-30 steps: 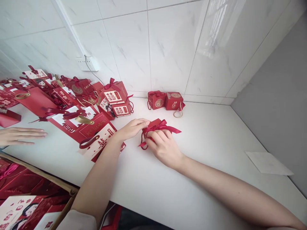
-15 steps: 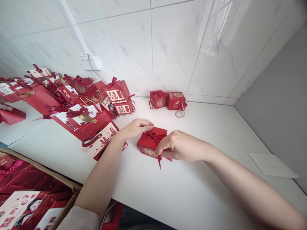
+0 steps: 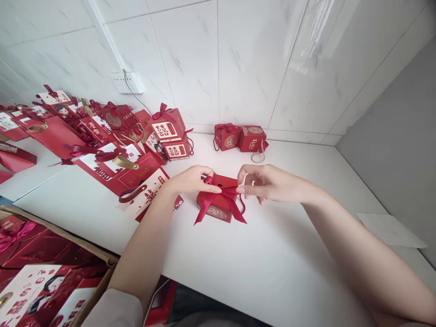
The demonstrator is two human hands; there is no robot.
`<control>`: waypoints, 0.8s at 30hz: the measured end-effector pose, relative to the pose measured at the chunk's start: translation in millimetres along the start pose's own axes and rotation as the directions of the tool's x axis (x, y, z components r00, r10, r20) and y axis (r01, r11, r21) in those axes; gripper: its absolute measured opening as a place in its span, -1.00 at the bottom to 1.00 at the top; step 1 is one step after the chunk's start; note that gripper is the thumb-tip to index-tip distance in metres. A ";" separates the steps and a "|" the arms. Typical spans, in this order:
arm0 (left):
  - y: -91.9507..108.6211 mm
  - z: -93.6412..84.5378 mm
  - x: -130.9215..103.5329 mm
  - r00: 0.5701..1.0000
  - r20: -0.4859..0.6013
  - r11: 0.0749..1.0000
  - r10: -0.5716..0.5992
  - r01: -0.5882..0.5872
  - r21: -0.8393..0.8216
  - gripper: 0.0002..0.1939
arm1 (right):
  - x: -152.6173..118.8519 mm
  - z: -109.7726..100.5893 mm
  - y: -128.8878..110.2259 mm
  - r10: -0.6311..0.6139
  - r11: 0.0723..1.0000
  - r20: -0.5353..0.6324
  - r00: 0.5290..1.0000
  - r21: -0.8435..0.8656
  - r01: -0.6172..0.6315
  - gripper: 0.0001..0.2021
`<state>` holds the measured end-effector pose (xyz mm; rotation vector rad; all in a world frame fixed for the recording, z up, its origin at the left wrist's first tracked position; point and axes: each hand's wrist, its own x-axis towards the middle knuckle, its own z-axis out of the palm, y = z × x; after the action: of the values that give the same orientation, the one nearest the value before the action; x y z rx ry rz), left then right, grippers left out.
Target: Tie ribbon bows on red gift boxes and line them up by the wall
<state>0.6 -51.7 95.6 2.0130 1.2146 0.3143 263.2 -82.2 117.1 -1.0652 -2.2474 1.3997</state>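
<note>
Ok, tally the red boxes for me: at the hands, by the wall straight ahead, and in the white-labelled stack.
Box being handled: 1
Gold-printed boxes straight ahead: 2
White-labelled stacked boxes: 2
Total: 5

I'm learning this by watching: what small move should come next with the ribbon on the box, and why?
Probably a gentle sideways pull with both hands to snug and even the ribbon: the left hand and right hand seem to pinch it on either side, above the red box, while its two loose ends hang down the front.
</note>
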 end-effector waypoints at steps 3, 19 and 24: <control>2.1 0.4 -0.1 1.000 0.005 1.000 0.008 -0.008 0.023 -0.61 | 7.8 3.9 6.3 -0.045 0.999 0.019 0.999 0.017 0.044 -0.66; 5.4 -10.9 -5.2 0.983 0.170 0.997 0.065 -0.072 0.036 -0.69 | 23.5 8.5 23.5 -0.093 0.985 0.365 0.926 0.170 0.032 -0.73; 13.5 -6.5 -8.6 0.987 0.156 0.993 0.038 -0.055 0.106 -0.66 | 24.0 -4.6 30.3 -0.044 0.983 0.276 0.960 0.183 -0.008 -0.63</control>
<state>1.4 -59.5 111.1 2.1204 1.1103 0.1138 262.7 -54.3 90.0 -0.8291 -2.2486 1.8074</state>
